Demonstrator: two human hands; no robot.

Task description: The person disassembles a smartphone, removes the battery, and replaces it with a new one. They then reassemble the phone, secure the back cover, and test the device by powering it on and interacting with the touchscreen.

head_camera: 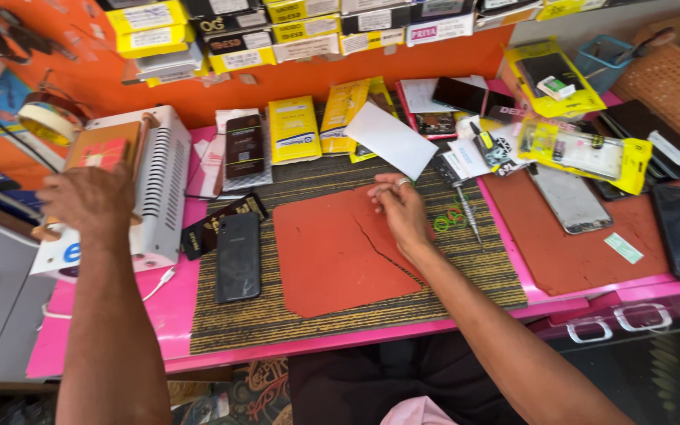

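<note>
Now, both hands out over the repair bench.
The left hand (pixel 88 201) rests, fingers curled, on the white machine (pixel 163 185) at far left; the right hand (pixel 400 211) pinches fingertips together above the red mat (pixel 332 260).

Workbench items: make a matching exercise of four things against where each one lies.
Things:
1. left hand
2. right hand
3. black phone
4. green rings

Places:
A. right of the right hand, by the screwdriver
B. on the orange mat
C. on the white machine
D. on the striped mat, left of the orange mat

Pairs: 1-C, 2-B, 3-D, 4-A
</note>
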